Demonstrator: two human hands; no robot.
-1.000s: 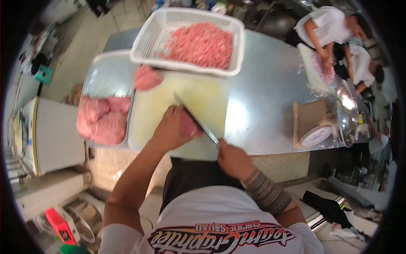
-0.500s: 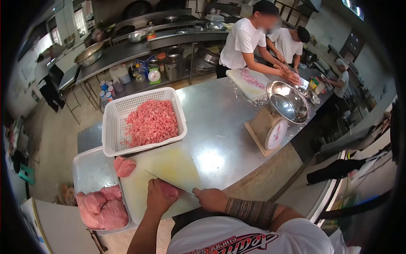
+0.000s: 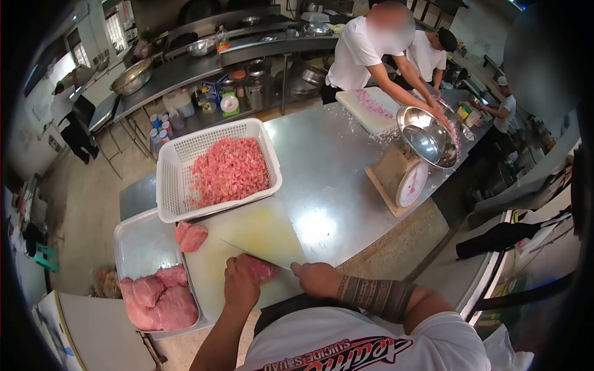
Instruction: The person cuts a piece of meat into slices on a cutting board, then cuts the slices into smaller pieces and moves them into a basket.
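On a pale cutting board (image 3: 207,278), my left hand (image 3: 241,285) grips a piece of raw red meat (image 3: 261,268), fingers bent over its left end. My right hand (image 3: 317,279) is closed round the handle of a knife (image 3: 252,254), whose blade points up and left along the meat's far side. Another pink meat chunk (image 3: 191,237) lies at the board's upper left corner. Beyond the board stands a white perforated basket (image 3: 168,207) with diced meat (image 3: 232,173) inside. To the left, a clear tray (image 3: 137,238) holds several large meat pieces (image 3: 166,309).
At the right of the steel table (image 3: 303,161) stands a dial scale (image 3: 396,179) bearing a metal bowl (image 3: 421,142). Across the table, a person in a white shirt (image 3: 356,52) reaches into the bowl, beside a white board (image 3: 352,105) with chopped pinkish bits. Other people work farther back.
The co-worker's hands have moved from beside the board into the metal bowl, with pinkish bits there now. My view has shifted slightly; my hands keep the same hold on meat and knife.
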